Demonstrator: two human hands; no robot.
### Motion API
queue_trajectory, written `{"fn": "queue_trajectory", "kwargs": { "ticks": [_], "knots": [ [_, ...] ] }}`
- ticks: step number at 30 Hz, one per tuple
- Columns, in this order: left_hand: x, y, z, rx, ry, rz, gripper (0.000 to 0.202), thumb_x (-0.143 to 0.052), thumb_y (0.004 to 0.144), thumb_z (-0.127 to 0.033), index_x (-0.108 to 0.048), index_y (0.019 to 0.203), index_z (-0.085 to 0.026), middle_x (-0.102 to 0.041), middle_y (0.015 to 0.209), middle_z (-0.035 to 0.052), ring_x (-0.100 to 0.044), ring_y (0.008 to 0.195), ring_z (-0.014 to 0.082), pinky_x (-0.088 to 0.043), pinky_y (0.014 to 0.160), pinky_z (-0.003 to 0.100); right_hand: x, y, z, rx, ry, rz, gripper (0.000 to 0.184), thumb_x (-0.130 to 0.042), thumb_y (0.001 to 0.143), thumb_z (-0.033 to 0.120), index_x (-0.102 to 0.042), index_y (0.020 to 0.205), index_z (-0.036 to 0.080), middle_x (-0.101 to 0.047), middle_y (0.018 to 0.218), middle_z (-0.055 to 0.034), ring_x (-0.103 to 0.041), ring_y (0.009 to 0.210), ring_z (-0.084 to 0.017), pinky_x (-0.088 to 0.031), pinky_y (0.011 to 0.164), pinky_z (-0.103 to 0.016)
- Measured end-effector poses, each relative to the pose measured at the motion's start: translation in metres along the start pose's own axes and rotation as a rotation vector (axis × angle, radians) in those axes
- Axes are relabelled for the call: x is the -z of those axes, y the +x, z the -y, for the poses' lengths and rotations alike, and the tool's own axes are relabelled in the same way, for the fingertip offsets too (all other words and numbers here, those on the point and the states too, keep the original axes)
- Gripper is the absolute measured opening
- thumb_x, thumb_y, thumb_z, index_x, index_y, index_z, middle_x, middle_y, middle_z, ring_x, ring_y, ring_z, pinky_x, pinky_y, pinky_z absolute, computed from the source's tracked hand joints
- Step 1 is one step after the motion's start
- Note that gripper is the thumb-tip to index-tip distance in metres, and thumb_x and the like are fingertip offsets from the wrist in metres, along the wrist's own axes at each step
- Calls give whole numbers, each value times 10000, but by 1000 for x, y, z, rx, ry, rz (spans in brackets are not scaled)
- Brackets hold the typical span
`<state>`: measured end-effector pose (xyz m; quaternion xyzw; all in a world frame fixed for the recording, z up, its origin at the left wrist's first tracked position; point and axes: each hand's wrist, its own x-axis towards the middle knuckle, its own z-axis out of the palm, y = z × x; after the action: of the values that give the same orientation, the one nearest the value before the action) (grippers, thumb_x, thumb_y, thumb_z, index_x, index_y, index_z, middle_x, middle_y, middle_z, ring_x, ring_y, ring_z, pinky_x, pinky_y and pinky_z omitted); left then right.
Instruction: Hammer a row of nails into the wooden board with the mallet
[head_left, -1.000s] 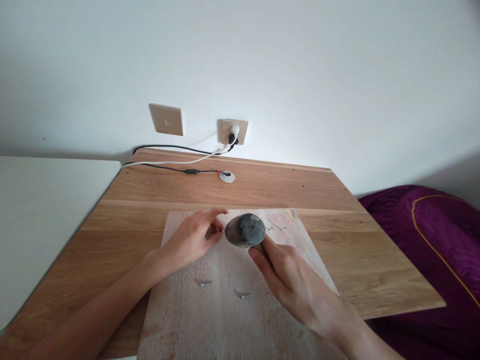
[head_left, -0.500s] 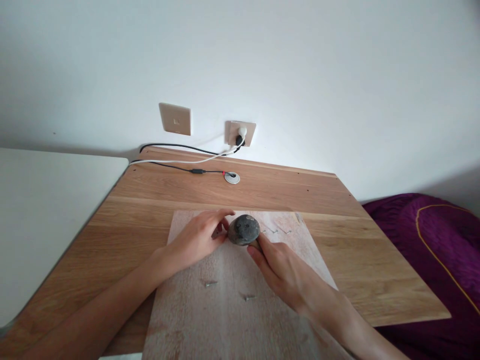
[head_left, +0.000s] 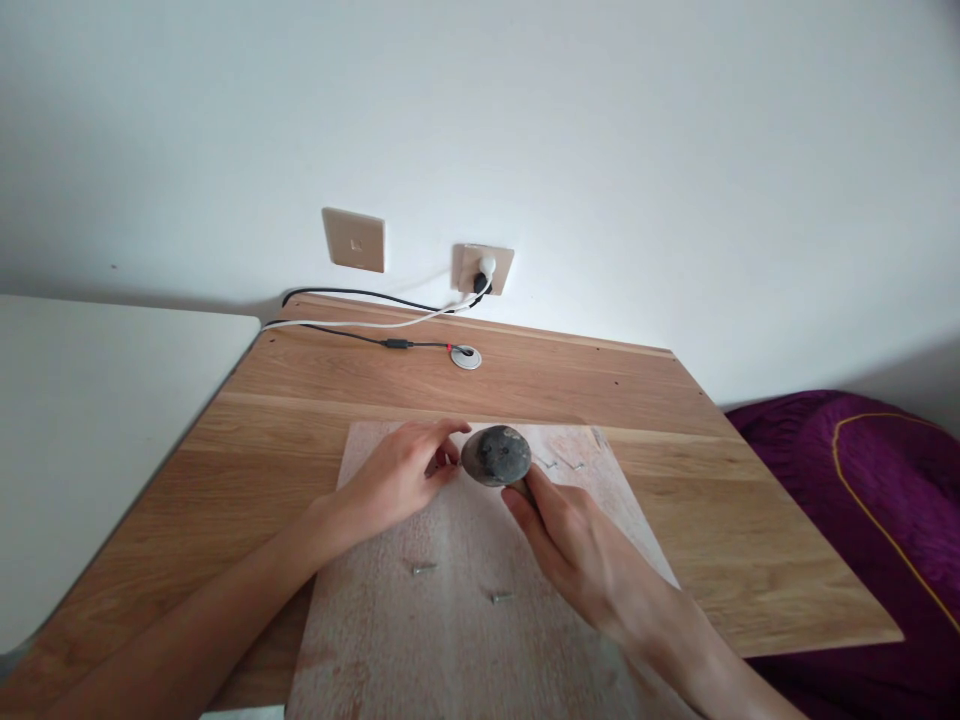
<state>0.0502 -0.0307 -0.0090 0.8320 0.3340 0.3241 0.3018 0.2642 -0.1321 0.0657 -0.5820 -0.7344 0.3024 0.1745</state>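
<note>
My right hand [head_left: 577, 530] is wrapped round the handle of a hammer whose rounded dark grey head [head_left: 496, 456] faces up toward me. The head hangs over the far part of a pale, worn wooden board [head_left: 450, 640]. Just left of it is my left hand [head_left: 409, 462], with thumb and fingers curled together. Whatever the fingertips pinch, if anything, is too small and partly covered to name. Nearer me, two small metal nails or screws [head_left: 424, 568] [head_left: 500, 597] stick up from the board. Similar nails [head_left: 550, 464] show right of the hammer head.
The board rests on a wooden tabletop [head_left: 750, 540]. Black and white cables [head_left: 360, 322] run along the back to a wall socket [head_left: 484, 270]. A white surface [head_left: 112, 430] adjoins on the left; purple fabric [head_left: 862, 480] lies beyond the right edge.
The hammer head has shifted slightly right, covering one of the far nails, and my right hand moves with it. My left hand stays nearly in place.
</note>
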Motion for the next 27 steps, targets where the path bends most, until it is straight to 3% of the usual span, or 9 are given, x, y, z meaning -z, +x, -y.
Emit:
{"fn": "queue_trajectory", "kwargs": {
  "ticks": [6,9,15,27],
  "knots": [
    [-1,-1,3,23,-50,4,474,-704,867,-7,-656,1290,-217,-820,971,12,-782,910,195,-602,847,311,2,1,0,2,-62,36,201,-375,1138,309,-545,1067,229,-774,908,-78,-744,776,-251,-420,658,-345],
    [-1,-2,3,6,-46,3,492,-707,882,-23,-647,1325,-229,-818,955,3,-786,929,199,-610,875,324,3,-1,-1,17,-26,8,213,-374,1145,328,-532,1033,241,-739,843,-41,-697,711,-219,-409,644,-334],
    [0,-1,3,13,-55,-2,553,-696,867,2,-641,1364,-234,-826,973,2,-791,930,199,-618,911,329,4,0,-4,27,-40,49,202,-374,1146,308,-542,1062,234,-758,907,-62,-713,772,-229,-423,675,-344],
    [0,0,2,20,-99,-3,510,-702,881,-29,-668,1351,-225,-831,1012,18,-795,923,194,-623,863,304,6,2,-1,28,-10,34,208,-390,1149,328,-536,1025,246,-742,857,-32,-686,732,-209,-437,666,-334]
  ]
}}
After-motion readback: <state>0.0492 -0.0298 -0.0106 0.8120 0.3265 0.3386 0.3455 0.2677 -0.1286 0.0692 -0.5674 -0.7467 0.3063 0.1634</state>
